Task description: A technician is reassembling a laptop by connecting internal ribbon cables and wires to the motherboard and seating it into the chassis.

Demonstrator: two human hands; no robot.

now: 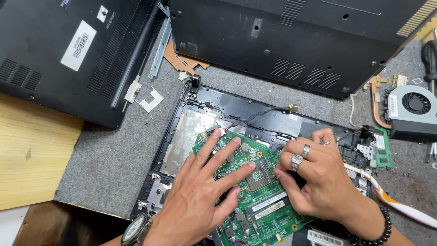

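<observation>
Head view looks down on both my hands working over a green circuit board (255, 191) that sits in an opened black laptop base (236, 109). My left hand (200, 191) lies flat on the board with its fingers (227, 152) spread wide, pressing on it and gripping nothing; a watch (136, 228) sits on that wrist. My right hand (318, 177) is curled beside it, its fingers (314, 139) bent down onto the board's far right edge, thumb tip touching the board next to the square chip socket (260, 175) that lies between my two hands. I cannot tell whether those fingers pinch anything. Two rings show on the right hand, and a dark bead bracelet (384, 228) on its wrist. Beyond my fingertips a second black laptop shell (291, 41) lies bottom-up, with another (59, 54) off to the far left. To the right of my right hand rest a cooling fan with copper pipe (409, 107) and a white-and-orange toothbrush (400, 205), all on the grey-matted bench (109, 155)
</observation>
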